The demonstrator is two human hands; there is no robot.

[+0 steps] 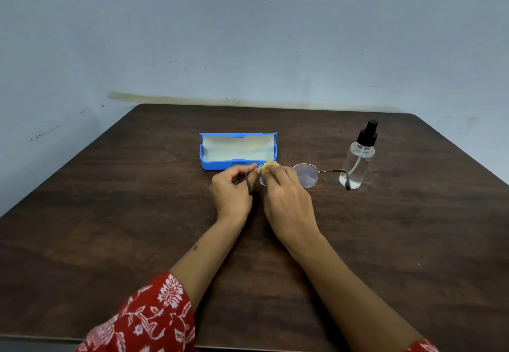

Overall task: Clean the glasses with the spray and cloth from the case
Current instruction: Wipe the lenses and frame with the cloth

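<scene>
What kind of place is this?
Probably a plain room at home, not a workshop: a dark wooden table pushed against a scuffed pale blue wall, holding only personal things.

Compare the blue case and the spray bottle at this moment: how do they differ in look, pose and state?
The blue case is opaque, with a pale lining; the spray bottle is clear with a black pump top. The case lies low and long on the table; the bottle stands upright. The case is open, lid tipped back; the bottle's top is on. Both rest on the table untouched, since the left hand and right hand are on the glasses.
</scene>
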